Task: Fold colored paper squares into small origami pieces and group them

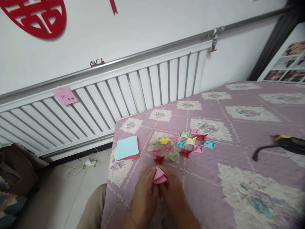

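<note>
A folded piece of pink paper [159,175] is held between my two hands over the near part of the table. My left hand [145,187] pinches its left side, and my right hand [172,186] grips it from the right. Part of the paper is hidden by my fingers. Just beyond my hands lie several small folded paper shapes in red, green, yellow, blue and pink, among them a dark red paper shape [159,159] and a yellow paper shape [164,141]. A stack of square paper sheets [127,148], light blue on top with red beneath, rests to the left.
A purple patterned tablecloth [202,178] covers the table. On the right lies a black object with a yellow band [289,143]. A white radiator [140,92] runs along the wall behind, with a pink note [65,95] on it. A power strip [90,163] sits on the floor.
</note>
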{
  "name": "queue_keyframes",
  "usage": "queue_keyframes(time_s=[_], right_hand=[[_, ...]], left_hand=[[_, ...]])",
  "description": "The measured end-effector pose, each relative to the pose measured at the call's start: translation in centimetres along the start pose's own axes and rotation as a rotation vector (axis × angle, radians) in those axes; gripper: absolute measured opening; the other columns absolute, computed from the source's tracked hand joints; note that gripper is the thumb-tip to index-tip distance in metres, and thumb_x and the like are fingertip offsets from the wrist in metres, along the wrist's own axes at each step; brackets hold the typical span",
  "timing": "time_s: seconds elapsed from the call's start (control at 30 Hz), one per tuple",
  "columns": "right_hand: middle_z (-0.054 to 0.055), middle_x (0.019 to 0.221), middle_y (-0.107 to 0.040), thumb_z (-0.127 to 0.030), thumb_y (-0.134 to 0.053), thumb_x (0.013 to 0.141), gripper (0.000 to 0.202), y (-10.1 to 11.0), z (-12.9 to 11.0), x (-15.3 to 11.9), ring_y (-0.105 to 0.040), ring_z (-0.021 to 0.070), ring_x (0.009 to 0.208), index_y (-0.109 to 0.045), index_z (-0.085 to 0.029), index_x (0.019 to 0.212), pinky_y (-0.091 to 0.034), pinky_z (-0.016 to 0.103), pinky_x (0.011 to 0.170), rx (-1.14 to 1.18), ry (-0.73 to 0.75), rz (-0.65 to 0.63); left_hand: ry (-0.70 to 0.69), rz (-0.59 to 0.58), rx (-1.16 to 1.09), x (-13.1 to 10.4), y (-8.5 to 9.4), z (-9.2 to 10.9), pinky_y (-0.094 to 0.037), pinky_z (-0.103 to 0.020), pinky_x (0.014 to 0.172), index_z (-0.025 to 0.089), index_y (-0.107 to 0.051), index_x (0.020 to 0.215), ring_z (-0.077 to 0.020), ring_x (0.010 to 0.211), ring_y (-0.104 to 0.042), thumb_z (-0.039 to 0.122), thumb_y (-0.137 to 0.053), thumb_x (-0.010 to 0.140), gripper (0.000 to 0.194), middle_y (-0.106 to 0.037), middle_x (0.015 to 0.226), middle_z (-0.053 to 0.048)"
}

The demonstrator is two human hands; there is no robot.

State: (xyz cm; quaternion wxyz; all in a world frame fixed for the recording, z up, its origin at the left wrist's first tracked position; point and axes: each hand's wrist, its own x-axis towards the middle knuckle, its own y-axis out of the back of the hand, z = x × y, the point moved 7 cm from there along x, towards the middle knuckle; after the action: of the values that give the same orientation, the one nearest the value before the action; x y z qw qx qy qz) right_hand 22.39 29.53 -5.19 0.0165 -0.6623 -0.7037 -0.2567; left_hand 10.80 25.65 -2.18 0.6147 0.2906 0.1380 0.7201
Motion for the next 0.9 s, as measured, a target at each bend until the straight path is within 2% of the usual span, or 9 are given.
queue_keyframes(time_s=[0.2, 0.47, 0.6, 0.73, 0.9], right_hand=[[0.008, 0.11, -0.067, -0.026, -0.054, 0.078, 0.034, 1.2, 0.0, -0.1, -0.062, 0.0223, 0.102, -0.062, -0.023, 0.111, -0.051, 0.036, 0.088, 0.019, 0.045, 0.11], [0.007, 0.107, -0.069, -0.026, -0.057, 0.071, 0.038, 2.0, 0.0, 0.1, -0.064, 0.0212, 0.098, -0.064, -0.022, 0.108, -0.053, 0.033, 0.084, 0.139, -0.055, 0.227], [0.007, 0.104, -0.07, -0.028, -0.059, 0.067, 0.039, 2.4, -0.2, 0.4, -0.066, 0.0224, 0.095, -0.066, -0.02, 0.104, -0.053, 0.032, 0.081, 0.221, -0.202, 0.216], [0.005, 0.084, -0.073, -0.03, -0.055, 0.068, 0.034, 2.1, 0.3, 0.3, -0.068, 0.0233, 0.077, -0.069, -0.018, 0.096, -0.054, 0.03, 0.063, 0.227, -0.395, 0.127], [0.004, 0.067, -0.071, -0.031, -0.055, 0.067, 0.032, 2.1, 0.4, 0.2, -0.067, 0.0238, 0.067, -0.072, -0.017, 0.091, -0.05, 0.028, 0.053, 0.212, -0.423, 0.119]], left_hand=[[0.069, 0.007, -0.033, 0.3, -0.8, -0.8, -0.036, -0.038, 0.106, 0.019, -0.056, 0.128, -0.0257, 0.12, -0.051, 0.012, -0.05, 0.079, 0.049, -0.057, 0.13, -0.008], [-0.027, 0.015, 0.01, 0.5, -1.3, 0.8, -0.042, -0.037, 0.102, 0.017, -0.057, 0.126, -0.0237, 0.116, -0.055, 0.013, -0.045, 0.083, 0.045, -0.059, 0.127, -0.01], [-0.037, 0.025, 0.012, 0.7, -1.5, 0.8, -0.042, -0.038, 0.102, 0.016, -0.056, 0.126, -0.024, 0.117, -0.055, 0.015, -0.045, 0.084, 0.043, -0.059, 0.127, -0.011], [-0.017, 0.031, -0.006, 0.7, -1.5, 0.6, -0.045, -0.037, 0.098, 0.016, -0.059, 0.121, -0.0228, 0.109, -0.059, 0.016, -0.045, 0.086, 0.038, -0.063, 0.12, -0.01], [-0.091, 0.057, -0.015, 0.9, -1.2, 1.5, -0.044, -0.035, 0.098, 0.017, -0.059, 0.119, -0.0215, 0.11, -0.056, 0.01, -0.047, 0.082, 0.04, -0.061, 0.119, -0.01]])
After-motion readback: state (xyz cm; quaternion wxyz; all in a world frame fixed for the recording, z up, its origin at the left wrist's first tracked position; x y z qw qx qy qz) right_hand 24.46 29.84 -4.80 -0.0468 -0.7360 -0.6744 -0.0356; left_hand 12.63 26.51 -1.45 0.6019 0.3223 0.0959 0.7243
